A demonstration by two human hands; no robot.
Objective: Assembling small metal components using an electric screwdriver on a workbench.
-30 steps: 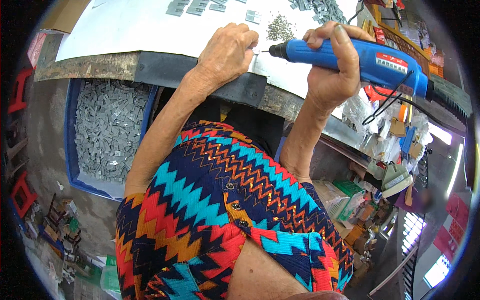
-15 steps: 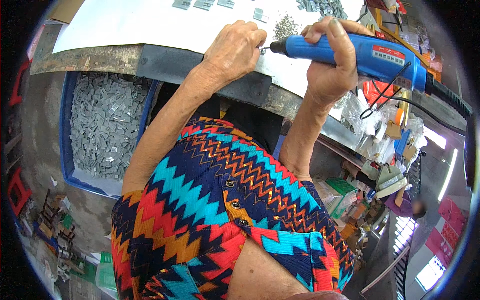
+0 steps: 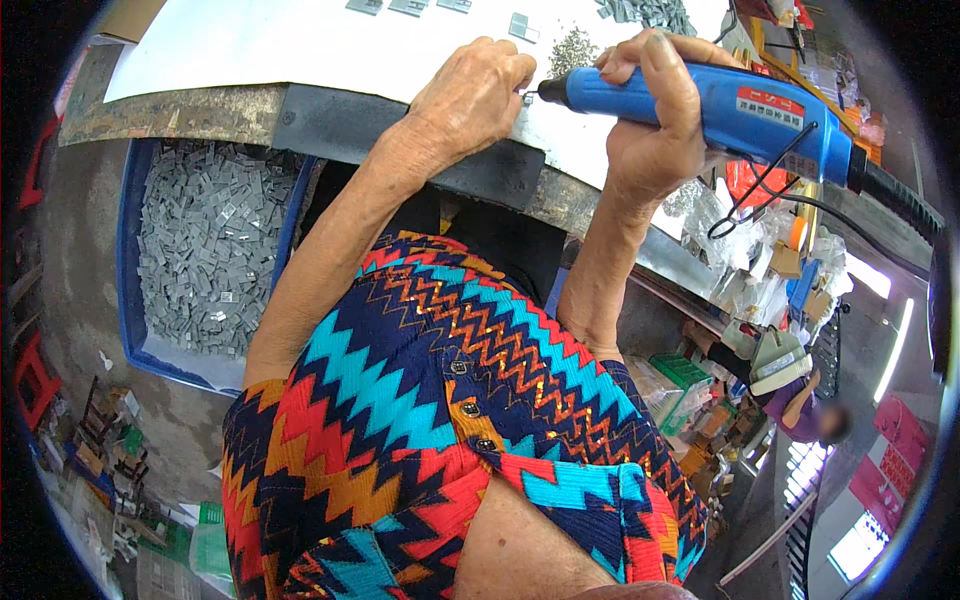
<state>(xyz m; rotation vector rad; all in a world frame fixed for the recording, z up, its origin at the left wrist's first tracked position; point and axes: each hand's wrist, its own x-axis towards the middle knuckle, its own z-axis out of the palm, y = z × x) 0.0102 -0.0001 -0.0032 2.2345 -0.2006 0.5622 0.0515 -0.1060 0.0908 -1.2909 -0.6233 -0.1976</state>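
My right hand [image 3: 655,150] is wrapped around a blue electric screwdriver [image 3: 780,122], held nearly level with its black nose pointing left. Close to that nose, my left hand [image 3: 468,98] is closed in a pinch at the table's front edge. A small grey part [image 3: 528,98] shows at its fingertips; most of it is hidden by the fingers. The screwdriver's nose is right beside this part, and I cannot tell whether they touch. Just beyond lies a heap of tiny screws [image 3: 572,52] on the white sheet [image 3: 270,45]. One flat grey piece [image 3: 522,27] lies left of the heap.
More flat grey pieces [image 3: 410,6] lie along the far side, and a pile of grey parts [image 3: 650,14] sits at the far right. Below the table at left stands a blue-rimmed bin [image 3: 130,270] full of grey pieces. The screwdriver's black cable [image 3: 900,200] runs right.
My right hand and the screwdriver have shifted slightly left, bringing the nose closer to the left fingertips. The left hand has barely moved.
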